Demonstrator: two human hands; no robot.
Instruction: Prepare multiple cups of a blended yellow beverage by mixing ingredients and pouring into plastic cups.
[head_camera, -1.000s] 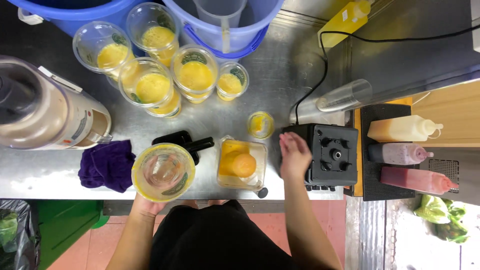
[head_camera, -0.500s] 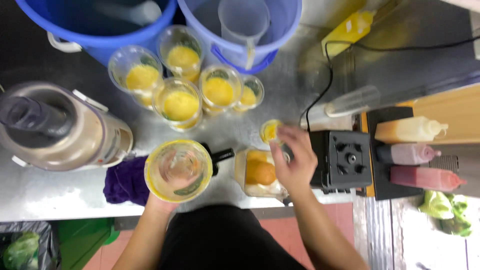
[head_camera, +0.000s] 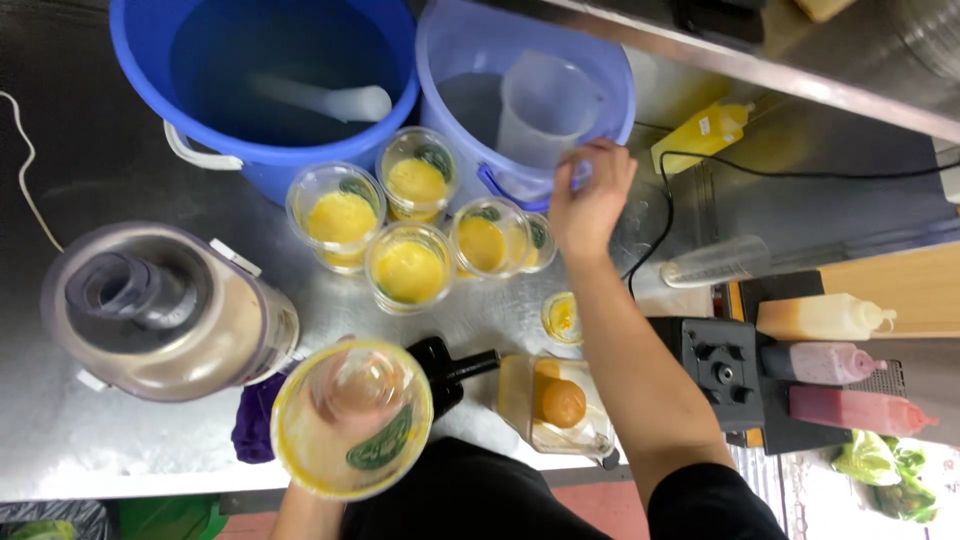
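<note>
Your right hand (head_camera: 590, 200) is stretched far forward, the forearm running up from the lower right in a long diagonal; its back faces the camera, the fingers (head_camera: 578, 172) curled over and closed at their tips, the wrist nearly straight; your left hand (head_camera: 345, 405) sits low and close to your body, palm turned up, fingers wrapped in a grasp; only a short piece of that forearm shows at the bottom edge

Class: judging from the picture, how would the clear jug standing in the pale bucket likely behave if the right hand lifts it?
The jug looks like thin, empty plastic, so probably light and a little flexible. It stands in the bucket, so it may be wet and slippery. The right hand is at the rim near its handle, which should give a firmer hold.
</note>
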